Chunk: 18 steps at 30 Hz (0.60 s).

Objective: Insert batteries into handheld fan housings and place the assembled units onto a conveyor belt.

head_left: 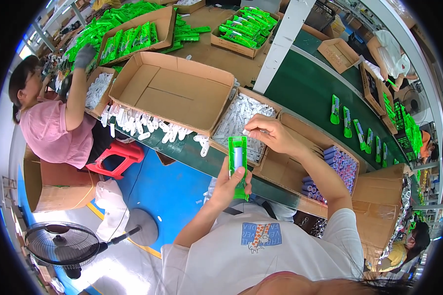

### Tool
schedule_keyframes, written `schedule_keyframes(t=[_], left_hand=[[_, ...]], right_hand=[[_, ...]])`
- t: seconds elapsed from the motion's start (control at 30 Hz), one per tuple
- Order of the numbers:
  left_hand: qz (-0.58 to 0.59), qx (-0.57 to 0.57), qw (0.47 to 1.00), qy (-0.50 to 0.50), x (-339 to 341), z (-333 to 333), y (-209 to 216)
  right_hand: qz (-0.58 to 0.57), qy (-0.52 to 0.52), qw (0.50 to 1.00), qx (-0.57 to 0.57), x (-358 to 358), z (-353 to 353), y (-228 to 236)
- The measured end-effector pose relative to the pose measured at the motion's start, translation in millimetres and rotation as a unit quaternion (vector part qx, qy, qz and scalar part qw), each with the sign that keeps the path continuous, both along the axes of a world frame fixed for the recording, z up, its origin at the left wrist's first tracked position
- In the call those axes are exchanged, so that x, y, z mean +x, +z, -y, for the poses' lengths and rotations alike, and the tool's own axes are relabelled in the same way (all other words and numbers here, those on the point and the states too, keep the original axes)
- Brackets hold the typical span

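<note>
My left hand (pixel 227 186) grips a bright green plastic casing (pixel 239 193), held upright in front of my chest with the thumb across its lower half. Inside the casing lies a pale purple cylindrical battery cell (pixel 238 157). Just above its top end, my right hand (pixel 273 135) pinches a small white piece (pixel 247 132); its exact kind is too small to make out. Behind both hands stands a carton of white plastic parts (pixel 241 115). To its right, another carton (pixel 293 164) holds many purple battery cells (pixel 337 169).
A shallow cardboard box (pixel 174 88) sits left of the parts carton, with white pieces (pixel 147 122) along the bench edge. Green casings (pixel 347 123) line the green conveyor (pixel 305 73). At left, a co-worker in pink (pixel 54 130) reaches over, near a red stool (pixel 118 157) and a fan (pixel 61 243).
</note>
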State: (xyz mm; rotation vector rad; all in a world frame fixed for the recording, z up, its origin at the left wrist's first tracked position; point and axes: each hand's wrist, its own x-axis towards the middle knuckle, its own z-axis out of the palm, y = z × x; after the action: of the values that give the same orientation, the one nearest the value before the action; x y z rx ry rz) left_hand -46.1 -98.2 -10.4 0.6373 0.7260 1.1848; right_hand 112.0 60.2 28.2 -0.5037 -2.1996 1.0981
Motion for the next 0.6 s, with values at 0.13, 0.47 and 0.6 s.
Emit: schedule_keyframes(t=[0.13, 0.47, 0.6], left_hand=[[-0.072, 0.033, 0.997, 0.025, 2.7, -8.3, -2.8], [-0.028, 0.058, 0.997, -0.050, 7.1, -16.1, 3.9], [0.041, 0.027, 0.996, -0.077, 18.8, -21.5, 2.1]], right_hand=[[0.044, -0.015, 0.979, -0.196, 3.3, 11.3, 27.6], [0.048, -0.135, 0.984, -0.107, 2.0, 18.3, 17.7], [0.083, -0.140, 0.982, -0.098, 17.9, 24.1, 22.2]])
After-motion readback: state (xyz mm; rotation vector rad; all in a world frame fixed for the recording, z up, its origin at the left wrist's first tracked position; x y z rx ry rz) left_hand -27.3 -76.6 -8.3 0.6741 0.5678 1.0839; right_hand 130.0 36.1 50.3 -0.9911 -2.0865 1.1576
